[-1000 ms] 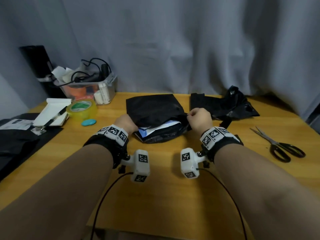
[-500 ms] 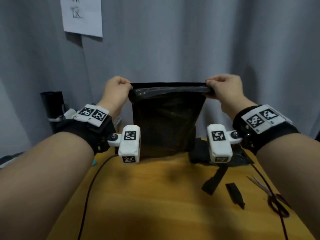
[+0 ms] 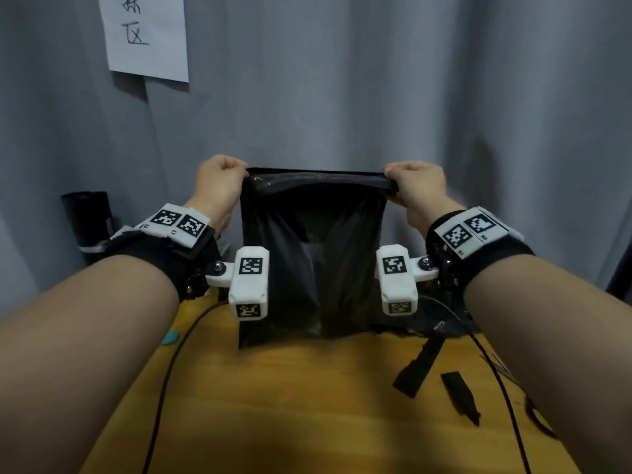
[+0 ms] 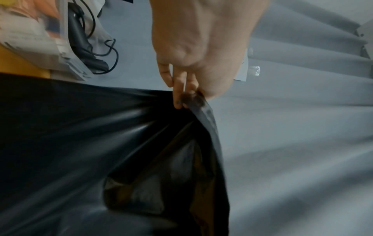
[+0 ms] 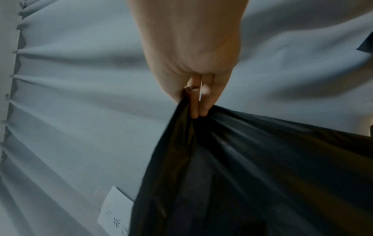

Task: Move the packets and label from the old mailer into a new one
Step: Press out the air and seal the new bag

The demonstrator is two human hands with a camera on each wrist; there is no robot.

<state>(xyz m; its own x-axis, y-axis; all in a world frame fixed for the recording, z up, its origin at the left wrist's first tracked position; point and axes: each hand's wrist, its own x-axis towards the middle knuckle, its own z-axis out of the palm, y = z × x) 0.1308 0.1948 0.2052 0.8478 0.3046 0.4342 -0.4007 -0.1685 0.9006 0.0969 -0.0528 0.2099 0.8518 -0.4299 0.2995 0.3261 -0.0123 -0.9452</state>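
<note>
we hold the black mailer (image 3: 313,254) up in the air by its top edge, above the wooden table (image 3: 290,398). our left hand (image 3: 219,186) pinches the top left corner and our right hand (image 3: 415,188) pinches the top right corner, and both have fingers curled tight on the thin plastic. the bag hangs down straight between our wrists and its bottom edge is close to the table, though we cannot tell if it touches. in the left wrist view something pale seems to sit down inside the bag, so we think the packets are in and we are letting them drop to the bottom. we cannot see the label anywhere. two black strips (image 3: 419,367) lie on the table to the right. we think the next move is to lay the bag flat and close its top flap, and that needs a gentle hand so the packets do not slide back out.
</note>
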